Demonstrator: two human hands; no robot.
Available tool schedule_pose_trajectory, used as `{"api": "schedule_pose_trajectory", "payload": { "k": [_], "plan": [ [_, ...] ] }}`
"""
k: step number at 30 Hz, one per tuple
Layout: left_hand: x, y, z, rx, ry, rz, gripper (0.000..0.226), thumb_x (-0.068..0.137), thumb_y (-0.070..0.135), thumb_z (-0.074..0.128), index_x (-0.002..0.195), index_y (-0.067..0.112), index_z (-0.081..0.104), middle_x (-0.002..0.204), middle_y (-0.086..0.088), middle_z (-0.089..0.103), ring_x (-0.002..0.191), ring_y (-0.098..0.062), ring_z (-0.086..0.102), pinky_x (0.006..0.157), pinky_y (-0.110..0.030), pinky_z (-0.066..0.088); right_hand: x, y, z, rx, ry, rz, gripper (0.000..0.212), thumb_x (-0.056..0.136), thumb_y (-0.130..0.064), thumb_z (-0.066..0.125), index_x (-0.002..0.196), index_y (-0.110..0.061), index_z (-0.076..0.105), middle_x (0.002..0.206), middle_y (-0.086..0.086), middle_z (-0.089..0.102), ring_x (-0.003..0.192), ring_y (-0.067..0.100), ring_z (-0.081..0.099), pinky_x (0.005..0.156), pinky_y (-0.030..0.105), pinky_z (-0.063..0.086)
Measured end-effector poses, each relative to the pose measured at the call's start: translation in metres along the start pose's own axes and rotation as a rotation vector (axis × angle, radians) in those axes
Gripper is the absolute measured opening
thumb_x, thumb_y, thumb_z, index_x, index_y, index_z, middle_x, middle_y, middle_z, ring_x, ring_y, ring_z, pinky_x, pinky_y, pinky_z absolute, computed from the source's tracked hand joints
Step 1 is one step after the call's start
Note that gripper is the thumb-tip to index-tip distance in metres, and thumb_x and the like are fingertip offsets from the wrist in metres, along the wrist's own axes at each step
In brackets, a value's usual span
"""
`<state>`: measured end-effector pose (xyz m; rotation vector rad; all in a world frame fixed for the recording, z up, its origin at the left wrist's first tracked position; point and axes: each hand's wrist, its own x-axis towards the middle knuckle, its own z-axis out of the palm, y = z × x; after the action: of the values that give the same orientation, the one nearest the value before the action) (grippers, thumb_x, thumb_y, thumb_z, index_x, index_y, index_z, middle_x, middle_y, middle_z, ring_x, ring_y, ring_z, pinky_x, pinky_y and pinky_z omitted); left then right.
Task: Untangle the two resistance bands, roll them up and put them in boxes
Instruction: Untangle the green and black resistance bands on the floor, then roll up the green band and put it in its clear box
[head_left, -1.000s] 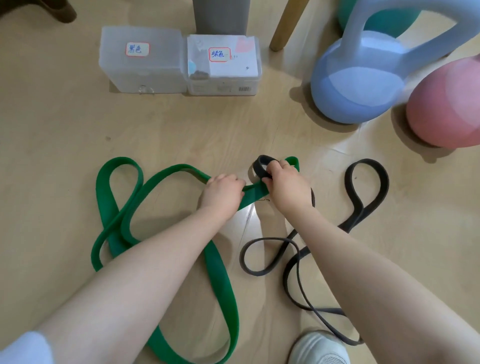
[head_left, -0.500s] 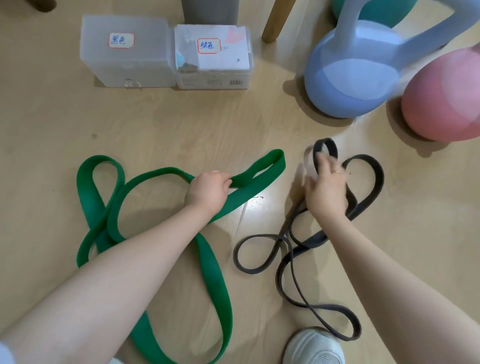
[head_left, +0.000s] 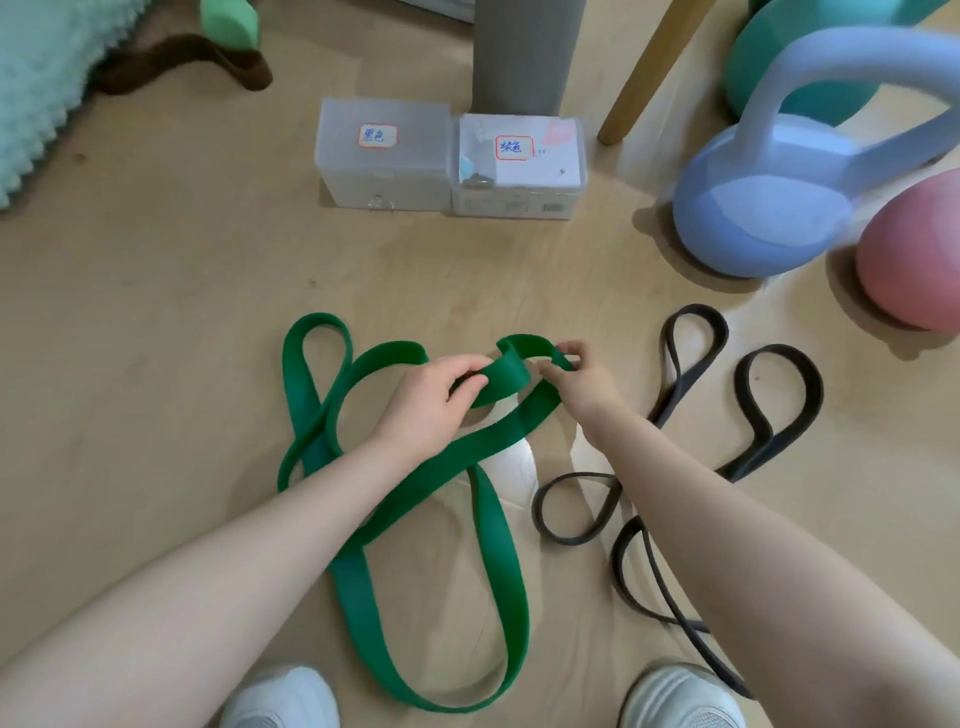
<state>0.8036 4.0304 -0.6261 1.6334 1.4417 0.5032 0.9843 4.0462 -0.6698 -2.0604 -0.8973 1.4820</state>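
Left hand grips green band near folded end; right hand pinches same fold. Black band lies loose right of green band, untouched. Two boxes sit beyond green band, side by side.

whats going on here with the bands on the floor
A person is working on the green band: the left hand grips it near its folded end and the right hand pinches that end, as if starting a roll. The black band lies loose on the floor to the right, apart from the green one. Two labelled boxes sit beyond, lids closed.
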Motion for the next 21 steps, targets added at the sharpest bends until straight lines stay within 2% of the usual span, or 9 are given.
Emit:
{"api": "schedule_pose_trajectory", "payload": {
  "k": [3, 4, 6, 9, 11, 13, 15, 18, 21],
  "plan": [
    [-0.008, 0.0, -0.02, -0.033, 0.061, 0.074, 0.023, 0.094, 0.011, 0.05, 0.113, 0.012, 0.063, 0.101, 0.014, 0.055, 0.097, -0.005, 0.053, 0.086, -0.013, 0.042, -0.003, -0.012, 0.005, -0.52, 0.128, -0.087, 0.038, 0.09, -0.015, 0.047, 0.128, -0.019, 0.047, 0.138, 0.014, 0.041, 0.117, 0.03, 0.048, 0.1, 0.044, 0.043],
    [-0.009, 0.0, -0.026, -0.04, 0.074, 0.105, 0.022, 0.093, 0.01, 0.05, 0.111, 0.01, 0.064, 0.1, 0.017, 0.053, 0.098, -0.004, 0.052, 0.088, -0.01, 0.041, -0.009, -0.019, 0.006, -0.59, 0.172, -0.185, 0.043, 0.09, -0.011, 0.045, 0.132, -0.02, 0.046, 0.146, 0.013, 0.031, 0.129, 0.03, 0.036, 0.108, 0.044, 0.035],
    [-0.01, 0.001, -0.04, -0.067, 0.095, 0.151, 0.02, 0.093, 0.006, 0.048, 0.107, 0.008, 0.063, 0.106, 0.018, 0.047, 0.099, 0.002, 0.049, 0.088, 0.0, 0.032, -0.025, -0.038, 0.009, -0.449, 0.106, -0.491, 0.05, 0.089, -0.004, 0.048, 0.136, -0.022, 0.044, 0.148, 0.004, 0.03, 0.136, 0.021, 0.028, 0.112, 0.032, 0.026],
    [-0.009, 0.013, -0.066, -0.134, 0.144, 0.219, 0.02, 0.093, 0.004, 0.047, 0.105, 0.009, 0.062, 0.118, 0.009, 0.047, 0.108, 0.007, 0.044, 0.09, 0.002, 0.029, -0.056, -0.068, 0.013, -0.15, -0.245, -0.72, 0.051, 0.09, -0.001, 0.052, 0.132, -0.03, 0.045, 0.134, -0.007, 0.049, 0.122, 0.006, 0.046, 0.105, 0.016, 0.032],
    [-0.007, 0.023, -0.085, -0.182, 0.164, 0.269, 0.019, 0.092, 0.011, 0.045, 0.103, 0.017, 0.06, 0.115, 0.013, 0.048, 0.108, 0.01, 0.045, 0.095, -0.004, 0.032, -0.071, -0.086, 0.016, -0.085, -0.369, -0.744, 0.058, 0.091, -0.004, 0.053, 0.13, -0.044, 0.037, 0.132, -0.001, 0.051, 0.108, 0.014, 0.059, 0.099, 0.022, 0.042],
    [-0.007, 0.033, -0.103, -0.195, 0.15, 0.31, 0.019, 0.089, 0.014, 0.044, 0.1, 0.022, 0.058, 0.111, 0.016, 0.047, 0.106, 0.012, 0.045, 0.097, -0.008, 0.033, -0.082, -0.104, 0.018, -0.077, -0.385, -0.785, 0.062, 0.091, -0.004, 0.053, 0.128, -0.049, 0.033, 0.124, 0.003, 0.05, 0.088, 0.02, 0.063, 0.088, 0.025, 0.049],
    [-0.011, 0.044, -0.119, -0.185, 0.156, 0.355, 0.02, 0.088, 0.012, 0.045, 0.096, 0.027, 0.056, 0.106, 0.015, 0.046, 0.103, 0.014, 0.044, 0.095, -0.004, 0.031, -0.095, -0.126, 0.02, -0.109, -0.347, -0.843, 0.054, 0.09, -0.002, 0.053, 0.128, -0.039, 0.04, 0.11, 0.003, 0.053, 0.076, 0.015, 0.058, 0.079, 0.022, 0.049],
    [-0.017, 0.064, -0.141, -0.176, 0.264, 0.385, 0.023, 0.087, 0.014, 0.048, 0.094, 0.034, 0.056, 0.097, 0.015, 0.044, 0.097, 0.006, 0.046, 0.09, -0.006, 0.033, -0.116, -0.159, 0.02, -0.12, -0.358, -0.858, 0.036, 0.086, -0.012, 0.058, 0.119, -0.026, 0.051, 0.097, 0.003, 0.061, 0.07, 0.021, 0.059, 0.072, 0.032, 0.053],
    [-0.02, 0.081, -0.165, -0.215, 0.394, 0.328, 0.02, 0.087, 0.017, 0.056, 0.095, 0.034, 0.061, 0.087, 0.011, 0.047, 0.083, -0.001, 0.048, 0.08, -0.013, 0.04, -0.139, -0.188, 0.018, 0.001, -0.408, -0.805, 0.028, 0.084, -0.005, 0.064, 0.102, -0.023, 0.052, 0.087, 0.009, 0.061, 0.066, 0.023, 0.058, 0.07, 0.038, 0.052]
  ]
}}
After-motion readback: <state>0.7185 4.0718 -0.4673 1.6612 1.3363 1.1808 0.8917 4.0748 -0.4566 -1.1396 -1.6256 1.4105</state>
